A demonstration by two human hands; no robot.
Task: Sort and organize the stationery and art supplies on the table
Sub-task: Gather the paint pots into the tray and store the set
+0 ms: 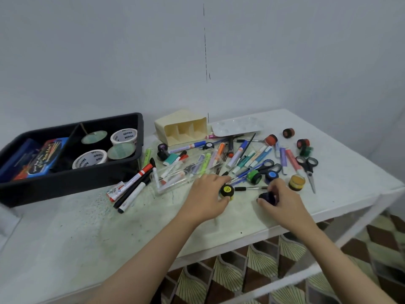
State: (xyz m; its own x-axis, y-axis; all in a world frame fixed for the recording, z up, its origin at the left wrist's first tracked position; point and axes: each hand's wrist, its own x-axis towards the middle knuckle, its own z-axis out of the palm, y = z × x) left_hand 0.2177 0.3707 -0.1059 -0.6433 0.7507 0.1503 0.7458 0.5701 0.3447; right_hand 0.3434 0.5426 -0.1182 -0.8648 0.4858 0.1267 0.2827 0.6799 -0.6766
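- My left hand (206, 195) rests on the white table (76, 233), fingers curled round a small paint pot with a yellow lid (226, 190); thumb on its near side, fingertips on the far side.
- My right hand (279, 197) closes loosely over a dark blue paint pot (267, 197), lying on its side on the table, just right of the yellow-lidded one.
- Beyond my hands: green pot (254, 177), blue-lidded pot (271, 175) and yellow open pot (297, 182), near one another.
- Behind them, a loose heap of pens and markers (221, 159); black-handled scissors (308, 166) on the right.
- Cream desk organiser (182, 127) lies tipped, its compartments facing me.
- Black tray (72, 181) at left holds tape rolls (89, 159) in its right section and a blue box (47, 156) in its left section.
- Three markers (133, 186) lie just beside the tray's near right corner.
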